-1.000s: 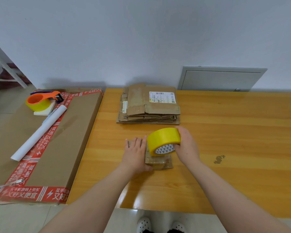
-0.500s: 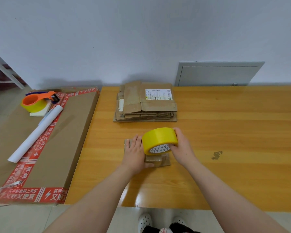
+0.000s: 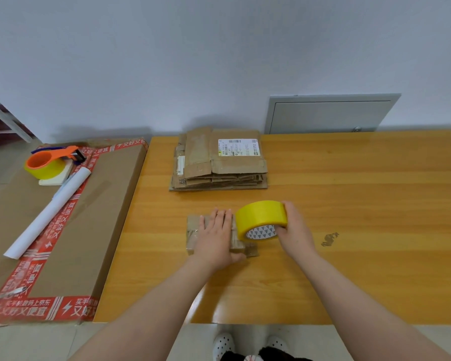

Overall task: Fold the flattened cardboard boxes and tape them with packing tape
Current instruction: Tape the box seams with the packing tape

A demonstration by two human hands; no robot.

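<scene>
Pale grey wall (image 3: pixel 167 61) runs behind everything, with an orange-brown wooden table (image 3: pixel 375 204) pushed against it.

Far left, beside the table, lies a large flat brown carton edged with red printed tape (image 3: pixel 94 217). On its far corner sits an orange-handled tape dispenser loaded with a yellow roll (image 3: pixel 47 162), and a white rolled paper tube (image 3: pixel 47 212) lies slantwise just in front of it.

On the table's back edge rests a stack of flattened brown cardboard boxes (image 3: pixel 219 165), the top one bearing a white shipping label.

Nearer the person, well apart from that stack, a small brown cardboard box (image 3: pixel 193 230) lies on the tabletop. The left hand (image 3: pixel 216 238) presses flat on top of it, fingers straight and close together, thumb along the near edge. Just beside those fingers, at the box's right end, stands a wide yellow roll of packing tape (image 3: pixel 261 217), tipped on edge so its white patterned core faces the person. The right hand (image 3: pixel 294 230) grips this roll, fingers curled over its right side.

Further right, a dark smudge (image 3: pixel 330 239) marks the wood, and a grey metal hatch (image 3: pixel 331 114) is set low in the wall.
</scene>
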